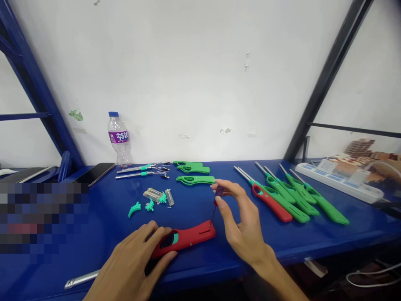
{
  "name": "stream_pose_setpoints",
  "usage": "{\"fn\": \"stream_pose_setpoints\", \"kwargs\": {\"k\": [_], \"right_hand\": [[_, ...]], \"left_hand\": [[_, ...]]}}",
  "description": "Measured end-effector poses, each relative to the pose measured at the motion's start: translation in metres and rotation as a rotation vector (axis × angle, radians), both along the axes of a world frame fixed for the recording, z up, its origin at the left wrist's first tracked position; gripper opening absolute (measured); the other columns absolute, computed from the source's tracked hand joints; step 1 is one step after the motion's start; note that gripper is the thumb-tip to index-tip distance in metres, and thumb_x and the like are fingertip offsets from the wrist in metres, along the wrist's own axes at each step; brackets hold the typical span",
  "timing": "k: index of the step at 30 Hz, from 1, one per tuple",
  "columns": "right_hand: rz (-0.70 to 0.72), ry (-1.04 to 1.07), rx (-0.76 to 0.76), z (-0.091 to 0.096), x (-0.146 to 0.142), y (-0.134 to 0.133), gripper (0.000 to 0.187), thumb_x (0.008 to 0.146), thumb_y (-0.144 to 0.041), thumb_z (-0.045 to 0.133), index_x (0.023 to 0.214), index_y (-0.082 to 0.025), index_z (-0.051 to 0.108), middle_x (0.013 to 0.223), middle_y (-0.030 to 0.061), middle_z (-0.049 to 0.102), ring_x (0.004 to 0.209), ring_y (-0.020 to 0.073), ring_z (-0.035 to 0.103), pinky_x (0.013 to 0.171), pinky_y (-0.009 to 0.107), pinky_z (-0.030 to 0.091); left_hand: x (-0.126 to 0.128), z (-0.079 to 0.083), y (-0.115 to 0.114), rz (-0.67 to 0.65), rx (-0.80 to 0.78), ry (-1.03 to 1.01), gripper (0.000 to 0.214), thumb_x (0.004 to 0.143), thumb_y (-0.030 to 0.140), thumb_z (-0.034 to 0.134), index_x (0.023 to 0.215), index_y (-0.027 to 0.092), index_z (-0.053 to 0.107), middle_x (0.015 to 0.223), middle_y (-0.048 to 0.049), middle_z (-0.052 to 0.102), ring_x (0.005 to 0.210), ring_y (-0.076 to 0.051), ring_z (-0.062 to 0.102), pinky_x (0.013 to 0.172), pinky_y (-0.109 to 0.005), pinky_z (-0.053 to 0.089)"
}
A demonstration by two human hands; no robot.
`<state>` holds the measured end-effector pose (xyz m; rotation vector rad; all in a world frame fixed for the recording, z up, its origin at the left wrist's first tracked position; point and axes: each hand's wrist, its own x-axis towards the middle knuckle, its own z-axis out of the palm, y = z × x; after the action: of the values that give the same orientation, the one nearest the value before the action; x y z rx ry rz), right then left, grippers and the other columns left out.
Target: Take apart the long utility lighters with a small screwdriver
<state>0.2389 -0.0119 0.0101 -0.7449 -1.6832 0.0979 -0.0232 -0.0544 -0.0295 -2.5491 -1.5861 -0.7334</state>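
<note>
My left hand (136, 259) lies on the blue table (313, 238), fingers curled around the near end of a red lighter handle (184, 237) with a teal trigger, its metal tube (81, 279) sticking out to the left. My right hand (239, 221) hovers just right of the handle's far end, pinching a small dark screwdriver (216, 200) whose thin tip points down at the red shell.
Green handle shells (194, 173), clear small parts (158, 195) and teal triggers (134, 209) lie behind. Several finished green lighters and one red (282, 196) lie to the right. A water bottle (119, 140), a phone (95, 172) and a white power strip (340, 180) stand at the back.
</note>
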Motion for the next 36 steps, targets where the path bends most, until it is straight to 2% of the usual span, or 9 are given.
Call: {"fn": "stream_pose_setpoints", "kwargs": {"k": [2, 5, 10, 14, 19, 24, 30, 34, 36], "right_hand": [[0.012, -0.01, -0.007, -0.0006, -0.0002, 0.0002, 0.035, 0.1, -0.014, 0.056, 0.132, -0.028, 0.057, 0.116, 0.0062, 0.066, 0.103, 0.0213, 0.064, 0.091, 0.04, 0.054], [-0.011, 0.027, 0.039, -0.0017, -0.0007, 0.0009, 0.03, 0.095, -0.016, 0.066, 0.122, -0.027, 0.06, 0.11, 0.0053, 0.066, 0.099, 0.022, 0.064, 0.087, 0.04, 0.055], [0.03, -0.002, -0.025, -0.0026, -0.0007, 0.0007, 0.04, 0.1, -0.012, 0.054, 0.137, -0.028, 0.053, 0.118, 0.0066, 0.068, 0.106, 0.0214, 0.065, 0.094, 0.041, 0.055], [-0.01, 0.024, 0.017, -0.0028, -0.0002, 0.0011, 0.033, 0.096, -0.016, 0.064, 0.126, -0.028, 0.059, 0.113, 0.0051, 0.065, 0.101, 0.0214, 0.063, 0.088, 0.04, 0.055], [0.038, -0.003, -0.04, -0.0024, -0.0003, 0.0007, 0.04, 0.101, -0.011, 0.052, 0.136, -0.029, 0.053, 0.12, 0.0051, 0.067, 0.105, 0.0191, 0.064, 0.094, 0.038, 0.054], [0.017, 0.041, 0.011, -0.0033, -0.0014, 0.0015, 0.032, 0.094, -0.016, 0.067, 0.123, -0.028, 0.059, 0.112, 0.0049, 0.064, 0.101, 0.021, 0.063, 0.087, 0.039, 0.056], [0.067, -0.026, -0.042, -0.0037, -0.0016, 0.0013, 0.044, 0.1, -0.012, 0.053, 0.141, -0.028, 0.049, 0.123, 0.0081, 0.068, 0.109, 0.0224, 0.066, 0.096, 0.043, 0.056], [0.043, 0.003, 0.014, -0.0027, -0.0016, 0.0006, 0.039, 0.094, -0.014, 0.066, 0.129, -0.028, 0.057, 0.11, 0.0042, 0.066, 0.097, 0.0202, 0.066, 0.088, 0.038, 0.057], [0.056, 0.01, -0.007, -0.0031, -0.0015, 0.0003, 0.04, 0.095, -0.012, 0.064, 0.13, -0.029, 0.056, 0.108, 0.0029, 0.066, 0.096, 0.0186, 0.066, 0.088, 0.036, 0.056]], "left_hand": [[0.0004, 0.0003, 0.0004, 0.001, 0.007, -0.005, 0.03, 0.101, 0.054, 0.053, 0.125, 0.037, 0.059, 0.111, 0.0002, 0.068, 0.094, -0.019, 0.073, 0.079, -0.03, 0.059], [0.0011, 0.0006, 0.0004, 0.004, 0.018, -0.013, 0.03, 0.1, 0.054, 0.054, 0.124, 0.036, 0.061, 0.111, 0.0005, 0.069, 0.093, -0.019, 0.073, 0.079, -0.03, 0.059], [0.0016, 0.0011, -0.0005, 0.004, 0.004, -0.016, 0.029, 0.1, 0.053, 0.054, 0.123, 0.037, 0.061, 0.108, 0.0013, 0.069, 0.092, -0.018, 0.073, 0.079, -0.029, 0.059], [0.0011, 0.0003, -0.0004, 0.008, 0.029, -0.02, 0.03, 0.099, 0.053, 0.056, 0.123, 0.036, 0.062, 0.109, 0.0007, 0.07, 0.093, -0.019, 0.073, 0.078, -0.028, 0.059], [0.0006, 0.0, -0.0002, 0.007, 0.031, -0.017, 0.03, 0.099, 0.055, 0.055, 0.122, 0.037, 0.062, 0.111, 0.0008, 0.07, 0.094, -0.02, 0.073, 0.078, -0.029, 0.06], [0.0011, 0.0013, -0.0001, 0.002, 0.024, -0.017, 0.029, 0.1, 0.054, 0.054, 0.122, 0.037, 0.062, 0.108, 0.0012, 0.07, 0.09, -0.019, 0.073, 0.077, -0.029, 0.06], [0.0015, 0.0008, 0.0004, 0.001, 0.042, -0.034, 0.03, 0.099, 0.053, 0.055, 0.122, 0.035, 0.063, 0.108, -0.0001, 0.07, 0.091, -0.019, 0.073, 0.076, -0.027, 0.059], [0.0006, 0.0002, -0.0004, 0.006, 0.037, -0.032, 0.03, 0.098, 0.054, 0.057, 0.122, 0.036, 0.064, 0.109, -0.0001, 0.07, 0.093, -0.02, 0.074, 0.077, -0.028, 0.06], [0.0005, 0.0007, -0.0004, 0.003, 0.028, -0.029, 0.03, 0.099, 0.054, 0.055, 0.122, 0.036, 0.063, 0.109, 0.0002, 0.07, 0.093, -0.02, 0.074, 0.078, -0.029, 0.06]]}}
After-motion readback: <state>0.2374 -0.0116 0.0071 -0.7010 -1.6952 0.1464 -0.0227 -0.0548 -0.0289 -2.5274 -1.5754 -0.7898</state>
